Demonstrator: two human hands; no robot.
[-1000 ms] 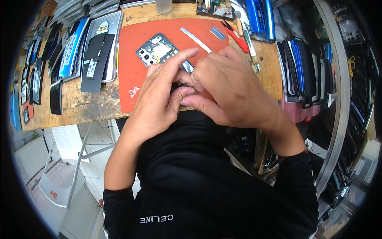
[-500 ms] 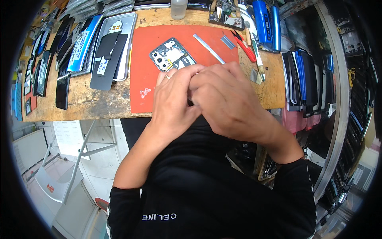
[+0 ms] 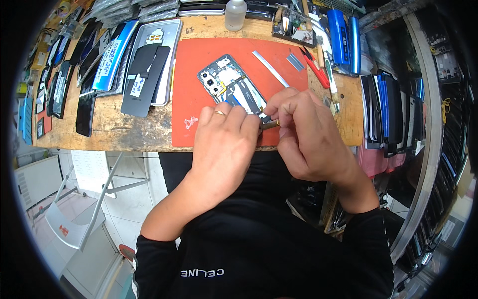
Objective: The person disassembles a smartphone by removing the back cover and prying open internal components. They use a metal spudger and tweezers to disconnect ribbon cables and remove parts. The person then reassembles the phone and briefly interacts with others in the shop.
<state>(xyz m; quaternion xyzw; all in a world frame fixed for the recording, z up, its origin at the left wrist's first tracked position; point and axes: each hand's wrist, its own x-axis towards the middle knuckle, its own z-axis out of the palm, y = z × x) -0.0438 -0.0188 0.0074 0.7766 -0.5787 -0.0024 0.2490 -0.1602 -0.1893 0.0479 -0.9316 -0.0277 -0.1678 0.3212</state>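
Observation:
An opened smartphone (image 3: pixel 231 79), its back off and its camera lenses and inner parts bare, lies slanted on a red work mat (image 3: pixel 194 55). My left hand (image 3: pixel 224 144) is curled over the phone's near end, fingertips out of sight beneath it. Close beside it, my right hand (image 3: pixel 311 137) pinches a small slim brass-coloured piece (image 3: pixel 271 124) between thumb and fingers. That piece points toward my left fingertips, and its kind cannot be made out. The phone's nearest corner is partly covered by my hands.
A metal ruler (image 3: pixel 270 68), red-handled pliers (image 3: pixel 316 70) and a brush (image 3: pixel 332 87) lie right of the phone. A clear bottle (image 3: pixel 235 15) and a toolbox (image 3: pixel 294 27) stand behind. Phone covers (image 3: pixel 142 82) are stacked left; more parts (image 3: pixel 381 107) stand right.
My hands, which were pressed together over the mat's near edge, have come apart. The brass-coloured piece and more of the phone now show. The whole view has shifted slightly.

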